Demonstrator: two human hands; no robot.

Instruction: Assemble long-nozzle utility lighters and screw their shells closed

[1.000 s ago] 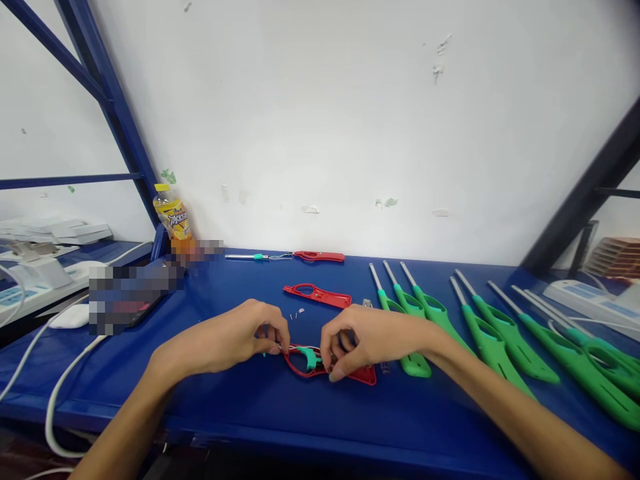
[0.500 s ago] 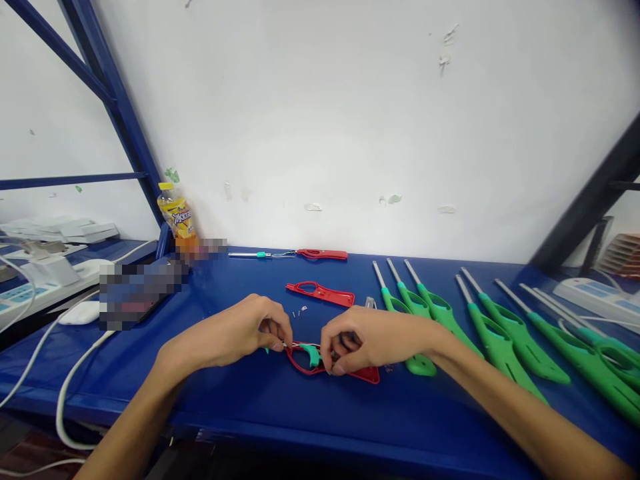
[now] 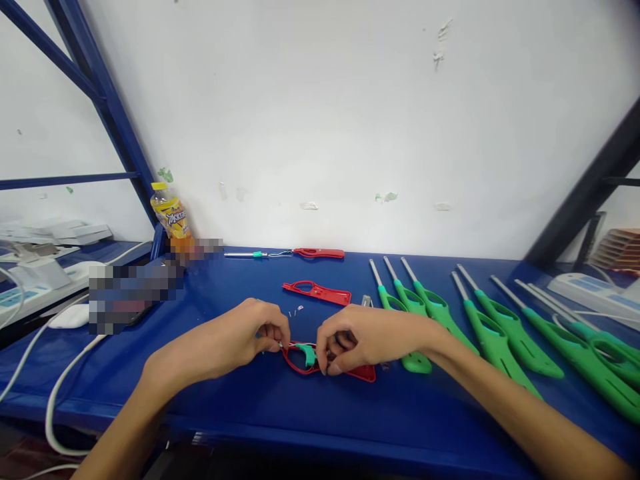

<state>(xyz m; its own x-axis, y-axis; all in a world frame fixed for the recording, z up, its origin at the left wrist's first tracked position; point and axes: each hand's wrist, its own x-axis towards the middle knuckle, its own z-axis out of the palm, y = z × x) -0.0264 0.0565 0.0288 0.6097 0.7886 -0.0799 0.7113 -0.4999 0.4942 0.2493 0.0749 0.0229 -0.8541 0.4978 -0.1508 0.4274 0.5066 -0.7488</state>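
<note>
A red lighter housing half (image 3: 296, 368) lies on the blue table with a green trigger (image 3: 308, 355) in its ring and thin wires along the upper edge. My left hand (image 3: 267, 330) is closed in a pinch at the housing's narrow front end; its fingertips partly hide that end and the wires. Behind the trigger, my right hand (image 3: 345, 340) is closed with its fingertips down on the housing's body, covering the parts there. Another red housing half (image 3: 320, 292) lies just beyond, near small screws (image 3: 295, 312).
Several green long-nosed lighters (image 3: 440, 310) lie to the right. A red lighter piece (image 3: 319, 253), wired to a metal tube (image 3: 240, 255), lies near the wall. A drink bottle (image 3: 173, 220), a pixelated dark object (image 3: 135, 293) and white cables (image 3: 57, 393) are on the left.
The whole view has shifted slightly left. Both hands stay at the red housing; the left fingertips now sit closer against its front end, and less green shows beneath them.
</note>
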